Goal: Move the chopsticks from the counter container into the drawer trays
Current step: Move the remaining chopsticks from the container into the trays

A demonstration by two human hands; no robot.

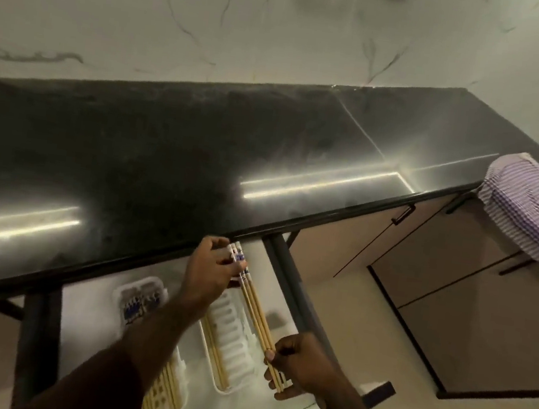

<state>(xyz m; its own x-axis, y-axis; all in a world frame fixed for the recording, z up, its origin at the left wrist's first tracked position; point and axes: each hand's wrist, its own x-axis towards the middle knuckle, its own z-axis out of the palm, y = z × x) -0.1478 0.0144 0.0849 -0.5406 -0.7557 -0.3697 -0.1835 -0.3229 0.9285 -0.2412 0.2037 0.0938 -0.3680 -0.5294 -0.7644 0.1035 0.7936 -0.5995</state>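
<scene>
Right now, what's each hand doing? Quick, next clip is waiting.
Left hand: closed on the decorated top end of the chopsticks.
Right hand: closed, pinching the same bundle's lower end.

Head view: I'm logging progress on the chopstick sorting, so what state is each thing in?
Drawer: pulled open.
Bundle of chopsticks: held at both ends, above the right tray.
Left hand: grips the decorated ends.
Right hand: pinches the plain tips.
Left tray: holds chopsticks.
Right tray: partly filled.
Striped cloth: draped over the counter edge.

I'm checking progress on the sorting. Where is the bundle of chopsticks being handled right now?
In the head view, low and centre-right, the chopstick bundle is held over the open drawer's right white tray, the left hand gripping its patterned end, the right hand its plain end.
</scene>
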